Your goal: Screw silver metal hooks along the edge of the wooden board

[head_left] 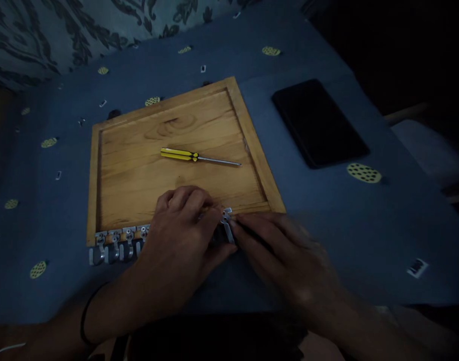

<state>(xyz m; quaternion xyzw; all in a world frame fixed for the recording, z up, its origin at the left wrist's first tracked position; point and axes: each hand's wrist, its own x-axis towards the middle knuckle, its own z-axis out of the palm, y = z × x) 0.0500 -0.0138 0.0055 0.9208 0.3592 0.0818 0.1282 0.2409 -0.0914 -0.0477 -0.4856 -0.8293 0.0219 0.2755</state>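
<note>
A shallow wooden tray (165, 188) lies with its raised rim upward. Along its near edge runs a row of silver metal hooks (129, 238), the middle part covered by my left hand (180, 235). That hand's fingers curl over the rim, with the thumb below, around the hook at the right end of the row (227, 226). At that same hook my right hand (285, 245) brings its fingertips together, partly blurred; any small piece between them is hidden. A yellow-handled screwdriver (180, 154) rests inside the tray, its shaft pointing right.
A dark phone or tablet (321, 125) lies right of the tray on the blue patterned tablecloth (327, 200). Behind the table hangs a leaf-patterned cloth (101, 30). Small dark objects (114, 114) sit by the tray's far edge. The table's right edge falls into shadow.
</note>
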